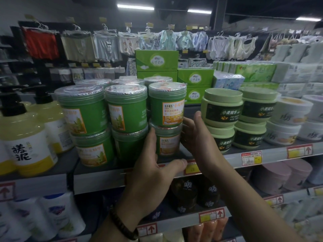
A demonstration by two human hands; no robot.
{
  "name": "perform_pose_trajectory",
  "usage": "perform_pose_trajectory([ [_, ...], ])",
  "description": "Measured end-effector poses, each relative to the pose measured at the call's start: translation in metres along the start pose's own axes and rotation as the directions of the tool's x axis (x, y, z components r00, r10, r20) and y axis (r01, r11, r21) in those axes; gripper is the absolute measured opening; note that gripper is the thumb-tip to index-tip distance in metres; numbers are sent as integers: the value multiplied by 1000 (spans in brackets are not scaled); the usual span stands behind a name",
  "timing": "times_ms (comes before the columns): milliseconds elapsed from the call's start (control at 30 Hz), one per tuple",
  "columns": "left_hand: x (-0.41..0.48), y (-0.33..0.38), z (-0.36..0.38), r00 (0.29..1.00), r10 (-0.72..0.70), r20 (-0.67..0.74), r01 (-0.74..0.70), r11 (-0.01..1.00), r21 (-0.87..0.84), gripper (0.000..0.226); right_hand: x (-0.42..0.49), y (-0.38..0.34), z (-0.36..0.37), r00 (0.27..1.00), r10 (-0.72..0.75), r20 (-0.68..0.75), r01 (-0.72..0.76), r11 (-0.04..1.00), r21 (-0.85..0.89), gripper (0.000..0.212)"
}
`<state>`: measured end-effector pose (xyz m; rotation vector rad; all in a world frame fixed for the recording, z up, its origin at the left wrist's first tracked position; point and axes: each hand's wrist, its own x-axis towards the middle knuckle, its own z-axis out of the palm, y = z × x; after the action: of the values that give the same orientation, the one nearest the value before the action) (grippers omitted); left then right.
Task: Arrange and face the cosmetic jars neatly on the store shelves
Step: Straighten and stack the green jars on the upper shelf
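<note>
Item one: lower green jar [169,143], standing on the top shelf [262,158] near frame centre, bearing an upper green jar [167,105] at its 12 o'clock. We hold the lower jar between both hands. The left hand [152,165], with a beaded bracelet [123,227] on its wrist, curls its fingers round the jar's 9 o'clock side, thumb splayed across the front at 6 o'clock. The right hand [194,135] curves its fingers against the 3 o'clock side, where the two jars meet, thumb raised. At 9 o'clock: two more green stacks [104,123], then yellow pump bottles [26,137]. At 3 o'clock: pale green jars [222,109], stacked in twos.
</note>
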<state>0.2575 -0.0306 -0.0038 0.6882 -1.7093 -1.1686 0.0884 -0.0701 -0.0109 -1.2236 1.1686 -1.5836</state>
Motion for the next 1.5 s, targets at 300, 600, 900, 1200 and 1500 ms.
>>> perform_pose_trajectory([
  [300, 1, 3, -4, 999, -8, 39, 10, 998, -69, 68, -9, 1, 2, 1000, -28, -12, 27, 999, -20, 62],
  [600, 6, 0, -3, 999, 8, 34, -6, 998, -56, 57, -14, 3, 0, 999, -11, 44, 11, 1000, -15, 60],
  [900, -1, 4, 0, 1000, 16, 10, -16, 1000, -21, 62, -12, -8, -4, 997, 72, -19, -71, 997, 19, 74],
  [1200, -5, -4, 4, 999, -17, -29, 15, 996, -84, 77, -6, -12, 2, 997, 82, -15, -81, 996, 30, 70],
  [1500, -6, -8, 0, 999, 17, -28, -19, 996, -87, 79, -17, -17, 4, 999, 53, 2, -53, 999, -9, 47],
])
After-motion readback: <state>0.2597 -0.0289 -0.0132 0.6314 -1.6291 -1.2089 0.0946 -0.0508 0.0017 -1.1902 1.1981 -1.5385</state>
